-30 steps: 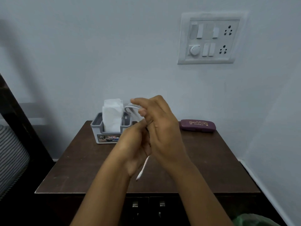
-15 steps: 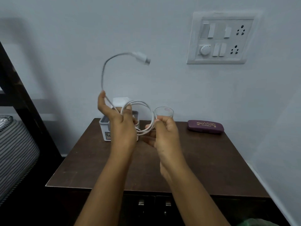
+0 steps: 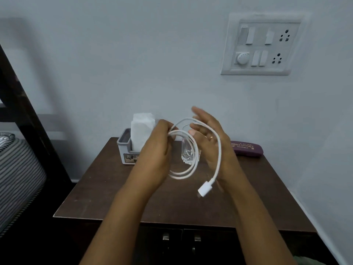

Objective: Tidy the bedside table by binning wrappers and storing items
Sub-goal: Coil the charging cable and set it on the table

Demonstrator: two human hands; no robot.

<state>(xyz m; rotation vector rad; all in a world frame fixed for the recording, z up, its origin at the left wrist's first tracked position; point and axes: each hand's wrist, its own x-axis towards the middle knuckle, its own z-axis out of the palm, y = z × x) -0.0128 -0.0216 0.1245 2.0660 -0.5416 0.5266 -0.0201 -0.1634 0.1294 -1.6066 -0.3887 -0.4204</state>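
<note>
Risk 1: the free end of the white cable [image 3: 193, 150] hangs loose w/ its plug [image 3: 204, 188] dangling below the coil, above the bedside table [image 3: 114, 197]. If it swings while the loops are gathered it could knock the drinking glass [image 3: 188, 156], which stands directly behind the coil near the table's back edge. Glass looks narrow and light, so prob. tips easily.

Risk 2: coil is pinched at one spot only. A slack pinch and the loops spring apart (cable looks stiff enough to uncoil itself).

Hands: left hand [image 3: 156, 150] clenched on the gathered loops at the coil's upper left. Right hand [image 3: 210, 138] spread, fingers splayed, grasping nothing; the outermost loop drapes over its palm side, contact light at best.

Cable position: held in air between both hands, over the table's middle. Tissue holder [image 3: 125, 150] sits at back-left corner, purple spectacle case [image 3: 248, 149] at back-right; neither touching the cable.
</note>
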